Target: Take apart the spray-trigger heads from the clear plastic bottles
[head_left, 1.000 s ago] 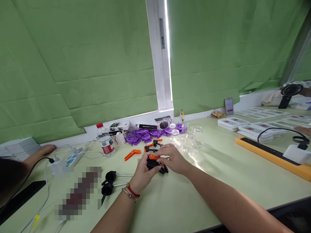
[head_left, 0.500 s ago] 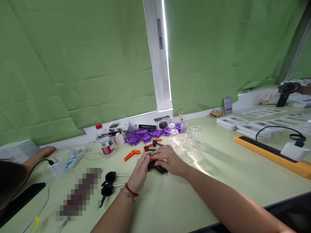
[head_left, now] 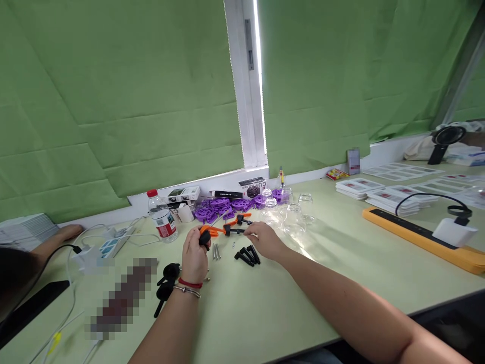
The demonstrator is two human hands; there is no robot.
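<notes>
My left hand [head_left: 195, 260] is closed around an orange-and-black plastic part [head_left: 205, 237], its dark rounded end showing beside the fingers. My right hand [head_left: 267, 240] has its fingertips pinched at the black end of a second orange-and-black part [head_left: 235, 230], which lies on the table. Another such part [head_left: 241, 219] sits just behind it. Between the hands are several black pegs [head_left: 248, 255], a few metal screws [head_left: 216, 251] and tiny metal pieces [head_left: 234, 245]. Black funnel-shaped pieces [head_left: 165, 290] lie left of my left wrist.
Purple plastic parts [head_left: 220, 206], small boxes [head_left: 184, 193] and clear glass jars [head_left: 293, 217] stand along the back. A water bottle [head_left: 162, 216] is at left, near a power strip [head_left: 117, 242] and another person's arm [head_left: 56, 242]. An orange bar [head_left: 417, 237] and card stacks [head_left: 358, 188] lie right.
My hands, together before, have parted. The left moved left with the orange-and-black part; the right stretched to the part on the table. The black pegs and screws now show.
</notes>
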